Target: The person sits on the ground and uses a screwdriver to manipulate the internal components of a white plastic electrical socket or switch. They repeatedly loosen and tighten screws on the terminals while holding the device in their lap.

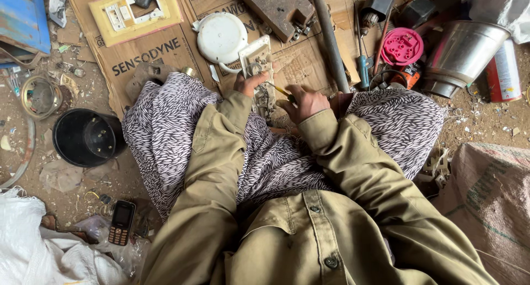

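left hand (pixel 247 84): pinching the white switch plate (pixel 256 61) steady
right hand (pixel 305 102): gripping a yellow screwdriver (pixel 280 90)
risk: tip could skid off, jab my thumb

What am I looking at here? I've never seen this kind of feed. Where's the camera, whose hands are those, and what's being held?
There is no machine: a person seated on the ground works bare-handed, and the single camera sits on their head, looking down past olive sleeves and a patterned cloth over the lap. The left hand steadies a white switch plate on the cardboard. The right hand has its grip closed on a thin yellow-handled tool, probably a screwdriver, pointed at that plate. Around them lie a round white cover, a yellow switch frame, a steel bucket, a black bowl and a small keypad phone.
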